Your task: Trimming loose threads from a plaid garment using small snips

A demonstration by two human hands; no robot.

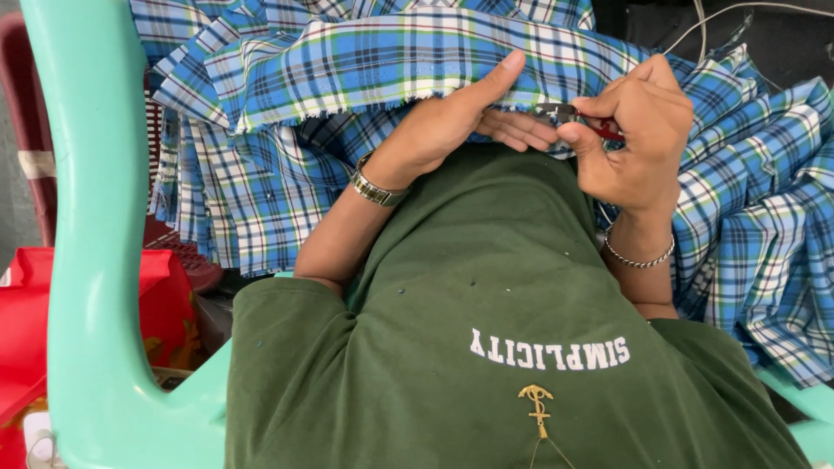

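Note:
A blue, white and green plaid garment lies bunched over my lap, its raw frayed edge turned toward me. My left hand, with a metal watch on the wrist, grips that edge, thumb on top and fingers underneath. My right hand, wearing a chain bracelet, pinches small thread snips with a red handle. The snips' tips touch the fabric edge right at my left fingertips. More of the same plaid cloth piles up on the right.
A mint-green plastic chair arm runs down the left side. Beyond it are a red bag and a dark red basket. A thin white cable crosses the dark top right corner.

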